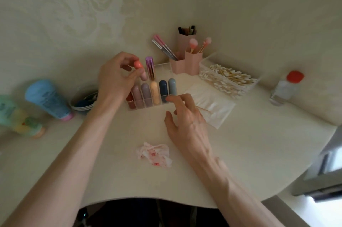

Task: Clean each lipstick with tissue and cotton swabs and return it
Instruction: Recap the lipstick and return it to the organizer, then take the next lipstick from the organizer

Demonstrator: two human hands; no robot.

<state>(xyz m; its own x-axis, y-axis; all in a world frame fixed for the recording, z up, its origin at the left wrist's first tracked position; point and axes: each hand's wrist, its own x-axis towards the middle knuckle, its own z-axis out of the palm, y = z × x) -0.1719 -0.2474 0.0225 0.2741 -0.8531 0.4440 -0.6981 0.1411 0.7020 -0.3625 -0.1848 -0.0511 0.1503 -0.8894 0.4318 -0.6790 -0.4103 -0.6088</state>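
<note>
1. The left grip (pixel 114 78) pinches a lipstick (pixel 137 64) between thumb and fingertips, just above the left end of the organizer (pixel 148 108).
2. That lipstick stands close to upright. Its rounded coral end points up and leans a little left, and a paler pink lower part runs down past the thumb.
3. The right grip (pixel 187 121) is spread loose and holds nothing. Its fingertips touch the organizer's front right edge.
4. Six capsule-shaped lipsticks stand upright in the clear organizer's front row: dark red (pixel 130 100), pink (pixel 137 95), mauve (pixel 146 93), peach (pixel 155 93), navy (pixel 163 88) and grey-blue (pixel 172 86).
5. A metallic purple lipstick (pixel 149 67) stands upright behind them, taller than the row.
6. A crumpled tissue (pixel 153 154) with red smears lies on the worktop (pixel 111 162), near the front edge between the forearms.
7. A flat tissue sheet (pixel 214 113) lies right of the organizer, with one swab (pixel 203 109) on it.
8. A swab tray (pixel 229 78) sits behind the sheet.
</note>
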